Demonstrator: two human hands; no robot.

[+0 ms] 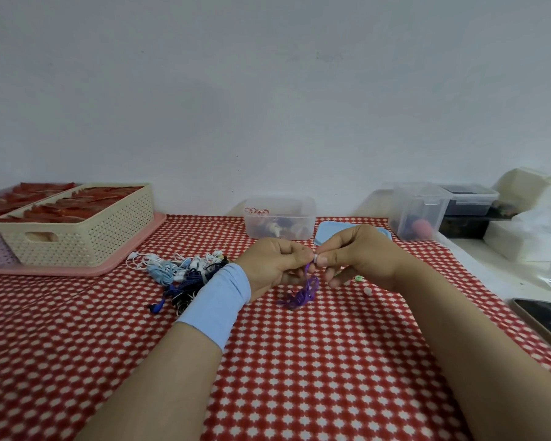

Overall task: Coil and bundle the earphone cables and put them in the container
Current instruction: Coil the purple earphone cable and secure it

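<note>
Left hand [274, 265] and right hand [363, 256] meet above the middle of the cloth [299, 361], fingertips almost touching. Left fingers are curled and pinch the purple cable [303, 291] near its top. Right thumb and forefinger pinch a small white piece at the cable's upper end; the other right fingers are loosely bent. Below the 2 hands the cable hangs in a loose tangle whose lower loops rest on the cloth. A light blue wristband [217, 300] covers the left wrist.

The clear container [280, 218] stands open at the cloth's far edge, behind the hands, with a strip of cloth between them. Its blue lid [331, 233] lies just to its right, partly hidden by the right hand. A pile [185, 272] of white, blue and dark earphones lies left of the left wrist, near the tray [77, 268] that bears the cream basket [77, 224]. The cloth's right edge runs diagonally; beyond it lies a phone [544, 319], cut by the frame. Both forearms cross the near cloth.
</note>
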